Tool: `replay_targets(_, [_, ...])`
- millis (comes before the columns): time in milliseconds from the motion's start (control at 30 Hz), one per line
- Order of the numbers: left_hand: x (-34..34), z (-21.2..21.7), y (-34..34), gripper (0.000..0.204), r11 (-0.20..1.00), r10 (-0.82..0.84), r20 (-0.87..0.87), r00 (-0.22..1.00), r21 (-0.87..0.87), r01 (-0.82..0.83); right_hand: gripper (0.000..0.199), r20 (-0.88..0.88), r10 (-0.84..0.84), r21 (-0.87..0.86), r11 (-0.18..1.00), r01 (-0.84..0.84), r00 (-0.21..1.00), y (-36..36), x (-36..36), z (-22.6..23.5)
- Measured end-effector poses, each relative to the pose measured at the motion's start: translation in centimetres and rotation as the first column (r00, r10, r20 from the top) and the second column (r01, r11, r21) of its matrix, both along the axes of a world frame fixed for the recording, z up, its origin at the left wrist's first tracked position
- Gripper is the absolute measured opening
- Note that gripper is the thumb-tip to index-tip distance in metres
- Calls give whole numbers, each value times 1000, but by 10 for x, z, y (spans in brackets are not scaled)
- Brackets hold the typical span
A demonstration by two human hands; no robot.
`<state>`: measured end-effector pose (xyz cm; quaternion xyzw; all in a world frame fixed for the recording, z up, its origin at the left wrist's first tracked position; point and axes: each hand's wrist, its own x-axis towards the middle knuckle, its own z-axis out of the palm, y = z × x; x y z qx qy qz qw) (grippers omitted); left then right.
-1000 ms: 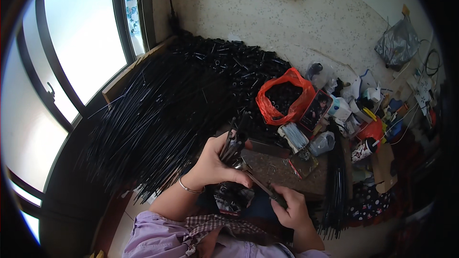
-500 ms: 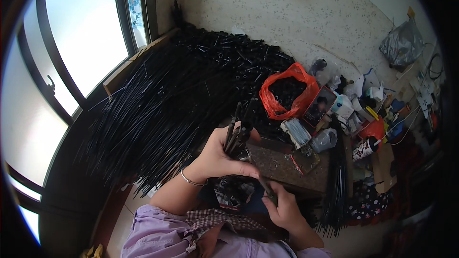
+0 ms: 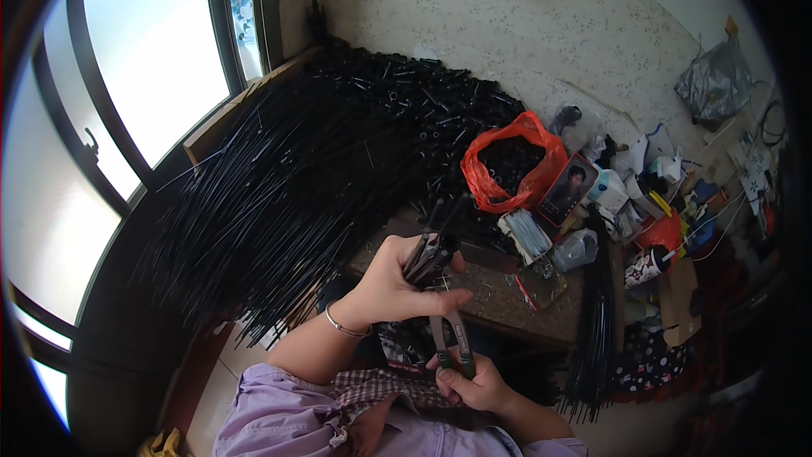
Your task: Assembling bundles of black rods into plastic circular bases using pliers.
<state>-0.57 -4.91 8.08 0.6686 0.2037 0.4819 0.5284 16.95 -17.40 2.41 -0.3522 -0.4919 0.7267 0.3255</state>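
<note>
My left hand (image 3: 397, 283), with a bangle at its wrist, is closed around a bundle of dark rod-like pieces (image 3: 430, 256) whose ends stick up past the fingers. Its thumb stretches out to the right. Just below that thumb, my right hand (image 3: 474, 381) grips a pair of pliers (image 3: 448, 334) by their dark green handles, which are spread apart. The pliers' jaws point up toward the left hand, and their tips are partly hidden near the thumb. Whether the jaws touch any piece, I cannot tell.
Long thin black rods (image 3: 254, 220) fill the left, with short black tubular parts (image 3: 414, 89) heaped behind. Right of centre on the brown worktable (image 3: 486, 292) are an open red plastic bag (image 3: 474, 178), a phone (image 3: 568, 190) and clutter. Another rod bundle (image 3: 592, 330) hangs at the right edge.
The pliers' handles have spread apart, and my right hand has shifted slightly down and left. My left hand stays shut on the bundle, a little lower.
</note>
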Motion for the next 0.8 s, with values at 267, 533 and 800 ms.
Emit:
replay_targets(267, [2,-4,-11,41,994,96,60,994,-58,-92,24,338,-608,735,647,202,718,10,-2,-14])
replay_targets(533, [14,-18,-17,38,952,287,49,957,99,-290,23,502,-484,534,825,183,717,-9,-5,14])
replay_targets(800, [-13,-31,9,26,974,-213,373,903,9,226,33,-204,-378,45,918,394,903,1,46,41])
